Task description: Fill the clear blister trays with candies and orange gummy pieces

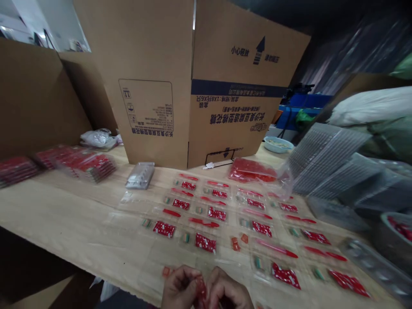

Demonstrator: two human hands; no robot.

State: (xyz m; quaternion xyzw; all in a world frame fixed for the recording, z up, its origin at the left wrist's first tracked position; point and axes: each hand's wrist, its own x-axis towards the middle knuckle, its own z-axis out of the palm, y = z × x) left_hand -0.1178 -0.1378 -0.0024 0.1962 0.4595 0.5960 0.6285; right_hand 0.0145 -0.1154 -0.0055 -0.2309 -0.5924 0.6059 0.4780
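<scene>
Head view, and right at the bottom edge the left hand [180,287] and the right hand [227,289] are curled in tight together, both pinching a small red piece [201,288] that the fingers mostly hide. Just ahead on the wooden table [64,210], two little orange squares [236,243] lie loose, and a third orange square [166,271] sits close by the left hand. Next come rows of flat clear plastic bags [193,234], laid out with red printed packets [206,243], small green-striped pieces [258,262] and red plastic spoons [276,248]. Out to the right are stacked clear trays [325,159] and a tub of red packets [394,236], while bundled red packs [17,171] wait on the left. Farther back stand a pale blue bowl [278,144] and a big cardboard box [238,86].
</scene>
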